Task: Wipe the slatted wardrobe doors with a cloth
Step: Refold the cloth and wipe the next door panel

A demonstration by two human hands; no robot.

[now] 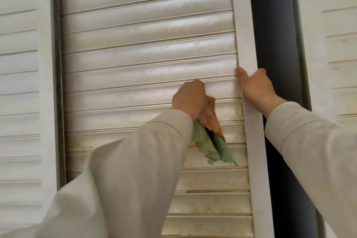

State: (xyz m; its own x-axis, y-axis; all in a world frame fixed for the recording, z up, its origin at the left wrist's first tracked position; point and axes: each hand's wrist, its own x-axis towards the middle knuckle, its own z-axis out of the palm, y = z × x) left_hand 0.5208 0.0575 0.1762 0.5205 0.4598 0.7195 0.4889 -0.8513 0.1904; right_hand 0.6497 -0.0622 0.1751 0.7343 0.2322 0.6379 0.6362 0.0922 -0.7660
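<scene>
Where left hand [190, 98] grips: cloth [210, 141] hanging lengthwise.

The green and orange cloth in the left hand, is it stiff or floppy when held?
Probably floppy: the cloth hangs in loose folds below the left hand. Likely light, since one grip bunches it easily. Its ragged edge suggests soft, worn fabric.

We have one view only, from a wide-angle camera worn on the head, so nothing is shared with a second view. We look forward and somewhat upward, close against the white slatted wardrobe door [146, 48], which fills most of the picture, its slats bowed by the lens. Both beige-sleeved arms reach in from the bottom edge, the left hand [190, 98] and right hand [255, 87] near the middle of our view.
</scene>
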